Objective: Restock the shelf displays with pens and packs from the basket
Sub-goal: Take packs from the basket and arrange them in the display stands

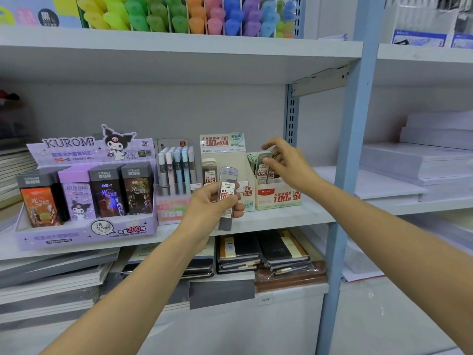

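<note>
Two lead cases are passing through my hands. My left hand [212, 203] is gripping the clear case [226, 193] upright, fingers curled round its lower half. I am keeping the 0.7 label facing me so I can match it to the right box. It is hanging just off the front edge of the shelf [281, 216], in front of the 0.5 box [222, 149].

My right hand [289, 162] is reaching further in, thumb and fingertips pinching the top of a second case [265, 160]. That case is standing among the row already packed in the 0.7 box [277, 198]. I judge I am seating it there, holding it by the cap because the cases are standing too tightly to get my fingers down the sides.

The 0.7 box is sitting near the right end of the shelf, close to the front edge and touching the 0.5 box on its left. Left of those, the pencil rack [176, 165] is standing beside the Kuromi display [84, 196], which is filling the left front stretch of the shelf. The basket is not showing anywhere. Next, I expect, the case in my left hand is going across to my right.
</note>
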`<act>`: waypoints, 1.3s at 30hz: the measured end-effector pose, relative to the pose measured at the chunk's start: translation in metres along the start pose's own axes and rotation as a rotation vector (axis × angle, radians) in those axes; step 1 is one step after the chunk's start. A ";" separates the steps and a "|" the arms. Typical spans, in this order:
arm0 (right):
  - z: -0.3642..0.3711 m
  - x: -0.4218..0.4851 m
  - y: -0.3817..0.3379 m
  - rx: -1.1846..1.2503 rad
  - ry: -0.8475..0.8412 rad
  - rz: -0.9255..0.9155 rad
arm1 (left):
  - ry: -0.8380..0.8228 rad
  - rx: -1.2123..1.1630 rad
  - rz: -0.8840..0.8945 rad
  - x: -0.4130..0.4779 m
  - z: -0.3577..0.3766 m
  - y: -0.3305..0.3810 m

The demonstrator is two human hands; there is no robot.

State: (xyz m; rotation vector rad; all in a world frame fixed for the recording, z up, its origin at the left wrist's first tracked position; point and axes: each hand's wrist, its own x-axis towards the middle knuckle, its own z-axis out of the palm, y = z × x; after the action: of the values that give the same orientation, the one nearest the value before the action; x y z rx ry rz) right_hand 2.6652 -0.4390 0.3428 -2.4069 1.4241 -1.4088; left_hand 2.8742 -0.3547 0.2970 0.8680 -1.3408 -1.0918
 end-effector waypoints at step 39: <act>-0.044 -0.017 0.006 0.051 0.144 -0.025 | -0.067 1.561 0.560 0.016 0.026 -0.026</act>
State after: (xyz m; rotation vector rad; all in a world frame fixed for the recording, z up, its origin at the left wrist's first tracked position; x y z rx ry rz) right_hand 2.6272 -0.4130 0.3553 -2.3436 1.3718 -1.6338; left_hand 2.8443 -0.3750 0.2792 1.3444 -2.2517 0.5866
